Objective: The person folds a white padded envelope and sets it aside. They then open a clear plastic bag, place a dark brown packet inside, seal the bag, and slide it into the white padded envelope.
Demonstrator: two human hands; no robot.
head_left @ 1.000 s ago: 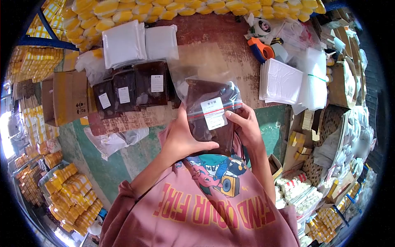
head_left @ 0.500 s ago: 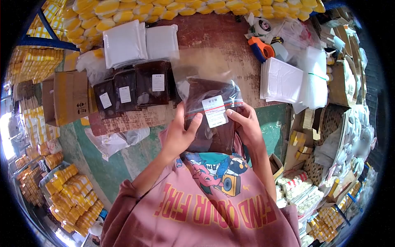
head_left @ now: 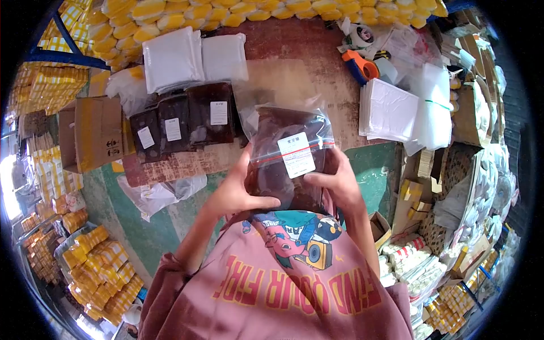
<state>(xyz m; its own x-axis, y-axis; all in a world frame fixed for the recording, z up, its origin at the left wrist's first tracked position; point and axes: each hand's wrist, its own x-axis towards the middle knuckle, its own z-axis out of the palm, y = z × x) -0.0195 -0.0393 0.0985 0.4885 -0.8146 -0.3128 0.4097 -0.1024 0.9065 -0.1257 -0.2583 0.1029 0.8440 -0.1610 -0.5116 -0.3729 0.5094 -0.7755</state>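
Observation:
Both hands hold a clear zip bag point(head_left: 266, 184) with a dark brown, flat filling and a white printed label. A red line of the zip crosses the label. My left hand point(head_left: 235, 190) grips the left side, its thumb laid across the lower front. On the right edge, my right hand point(head_left: 340, 181) is closed with its thumb just below the label. The fingers behind the bag are hidden. Beyond it, a flat translucent bag point(head_left: 272, 76) lies on the table. To the left stand similar dark labelled packs point(head_left: 211, 133) in a row.
White stacked packets point(head_left: 171, 59) lie behind the dark packs on the worn red table point(head_left: 283, 42). An open cardboard box point(head_left: 99, 133) stands left. On the right are white sheets point(head_left: 388, 110), an orange-and-blue tape dispenser point(head_left: 361, 67) and clear plastic sleeves point(head_left: 435, 96). Yellow packages line the back.
My left hand has slid down the bag, its thumb moving from beside the label to the lower front. My right thumb has shifted from the label's upper edge to below it.

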